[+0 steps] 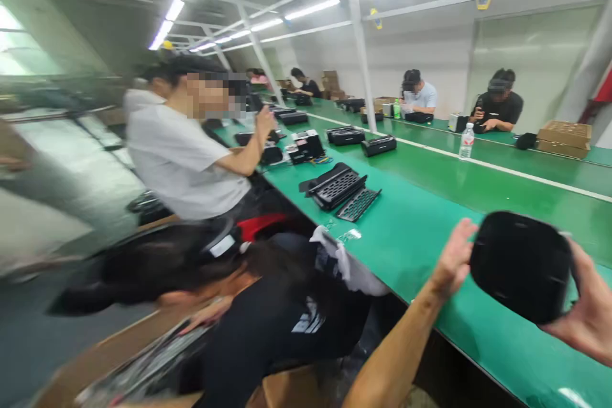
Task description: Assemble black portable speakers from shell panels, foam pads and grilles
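Observation:
A black rounded-square part [523, 268] is held up over the right side of the green workbench, its broad dark face toward me. My left hand [456, 258] grips its left edge, with some of the fingers hidden behind it. On the opposite edge, my right hand [590, 306] clasps the part between thumb and fingers. What kind of part it is, I cannot tell. Further along the bench lie a black perforated grille [358, 204] and a black housing with a similar grille [335, 185].
A co-worker in a black shirt [287, 325] bends over a cardboard box [109, 357] at my left. Beyond, a person in a white shirt [186, 146] works at the green bench [421, 217]. A water bottle [466, 141] and cardboard trays [564, 138] stand across it.

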Demonstrator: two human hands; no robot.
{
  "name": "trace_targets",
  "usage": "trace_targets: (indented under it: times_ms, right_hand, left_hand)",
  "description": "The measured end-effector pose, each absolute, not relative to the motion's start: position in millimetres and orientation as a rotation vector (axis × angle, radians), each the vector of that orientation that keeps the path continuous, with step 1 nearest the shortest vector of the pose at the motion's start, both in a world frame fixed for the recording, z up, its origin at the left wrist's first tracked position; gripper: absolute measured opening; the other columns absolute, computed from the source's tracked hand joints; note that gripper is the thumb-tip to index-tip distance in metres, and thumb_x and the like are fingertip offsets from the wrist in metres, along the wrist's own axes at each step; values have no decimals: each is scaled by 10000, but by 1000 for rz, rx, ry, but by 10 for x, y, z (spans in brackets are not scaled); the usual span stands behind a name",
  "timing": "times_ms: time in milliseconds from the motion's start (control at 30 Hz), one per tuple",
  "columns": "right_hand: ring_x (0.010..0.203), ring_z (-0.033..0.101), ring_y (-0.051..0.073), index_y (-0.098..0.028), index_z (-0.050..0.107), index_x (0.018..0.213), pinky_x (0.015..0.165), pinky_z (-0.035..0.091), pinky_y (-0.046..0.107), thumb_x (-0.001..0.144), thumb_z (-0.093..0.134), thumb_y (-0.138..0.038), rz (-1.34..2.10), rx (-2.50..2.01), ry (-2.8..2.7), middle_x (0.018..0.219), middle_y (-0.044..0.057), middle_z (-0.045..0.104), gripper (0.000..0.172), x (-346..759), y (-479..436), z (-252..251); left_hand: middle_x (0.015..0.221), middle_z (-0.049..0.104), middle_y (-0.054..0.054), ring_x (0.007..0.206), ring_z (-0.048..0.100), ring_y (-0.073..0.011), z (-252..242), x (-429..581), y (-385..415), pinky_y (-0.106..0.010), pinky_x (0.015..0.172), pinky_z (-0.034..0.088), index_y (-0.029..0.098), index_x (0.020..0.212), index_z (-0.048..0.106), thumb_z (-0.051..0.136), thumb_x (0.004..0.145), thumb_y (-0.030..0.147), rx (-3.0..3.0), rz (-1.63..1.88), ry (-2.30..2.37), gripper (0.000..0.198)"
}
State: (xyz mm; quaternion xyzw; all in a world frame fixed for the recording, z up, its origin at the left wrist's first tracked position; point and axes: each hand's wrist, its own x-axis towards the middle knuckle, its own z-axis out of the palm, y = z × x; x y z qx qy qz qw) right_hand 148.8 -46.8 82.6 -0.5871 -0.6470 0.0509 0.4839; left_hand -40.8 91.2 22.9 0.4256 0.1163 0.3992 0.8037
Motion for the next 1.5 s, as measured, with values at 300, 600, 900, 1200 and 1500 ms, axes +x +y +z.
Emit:
trace_targets:
  times_ms: [300,600,900,1200,1500]
  right_hand:
    - [1195,646,449,-190,513,1611,1029,503,683,679,754,-102,-405,-1804,-2207,1368,227,662,966,1514,-417,956]
    - [1573,435,410,-400,132,1741,1203,482,593,907,759,-705,351,-1569,-1579,1772,160,291,1087,1871,-965,497]
    - [1642,325,357,-423,339,1627,1247,437,515,875,786,-729,463,-1418,-1490,1784,119,296,926,1772,-1037,513]
    - [1507,486,369,-347,474,1499,1196,471,487,831,858,-664,513,-1373,-1278,1641,142,437,834,1668,-975,430]
    - [1453,528,350,-360,248,1702,1178,486,483,867,780,-743,699,-1361,-1316,1680,147,383,1062,1693,-1032,543]
  left_hand:
    - [1592,473,-135,1387,534,-387,274,-766,936,-499,1157,468,310,1572,464,1001,598,576,1685,846,460,1144]
    - [1228,648,-27,1040,640,-225,153,-936,992,-339,929,548,334,1472,495,935,702,537,1559,889,363,910]
    - [1496,570,-71,1252,627,-305,142,-889,998,-397,1037,538,349,1435,556,932,691,571,1599,956,325,863]
    - [1505,563,-101,1337,578,-355,263,-880,987,-479,1123,495,306,1414,561,900,715,565,1607,964,420,819]
    - [1475,589,-106,1298,609,-362,243,-882,1042,-450,1045,539,315,1393,592,907,690,601,1617,1021,384,822]
